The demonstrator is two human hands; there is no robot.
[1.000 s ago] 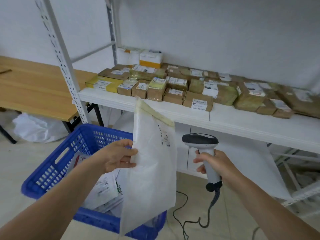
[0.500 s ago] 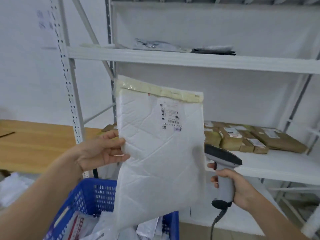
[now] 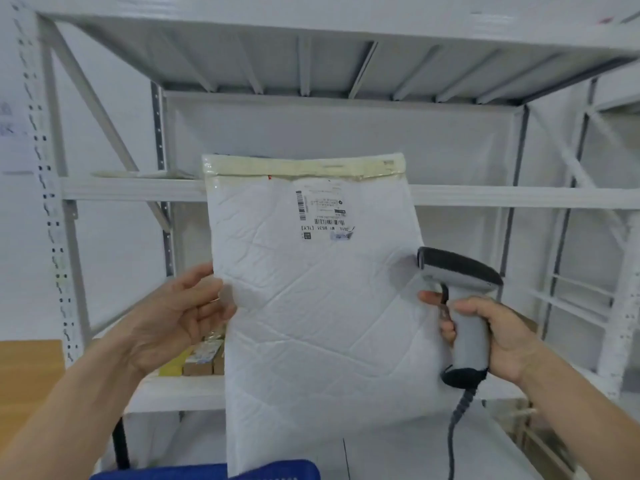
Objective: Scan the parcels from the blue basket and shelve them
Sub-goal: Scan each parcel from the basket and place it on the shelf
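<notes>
Left hand [image 3: 180,313] is raised, palm toward the camera. Its thumb and fingers pinch the left edge of the white padded mailer [image 3: 318,306], which hangs upright with the label side facing me.

Right hand [image 3: 498,337] is wrapped round the grey handle of the barcode scanner [image 3: 460,292], index finger at the front of the handle. The scanner's dark head points left and overlaps the mailer's right edge in my view; I cannot tell whether they touch. Its cable [image 3: 453,427] drops from the handle's base.

The shipping label [image 3: 322,213] sits high on the mailer, just under a yellowish tape strip [image 3: 304,168] across the top.

The mailer blocks most of the lower shelf [image 3: 173,393] — only a few brown and yellow boxes [image 3: 201,358] show past its left edge, behind the left hand. The blue basket [image 3: 277,471] shows only its rim at the bottom of frame, under the mailer's lower end.

A white metal rack fills the view ahead. Its middle shelf [image 3: 131,188] runs behind the mailer's top, with the ribbed underside of the upper shelf [image 3: 311,60] above. A wooden table [image 3: 31,375] is at lower left, with white wall behind.
</notes>
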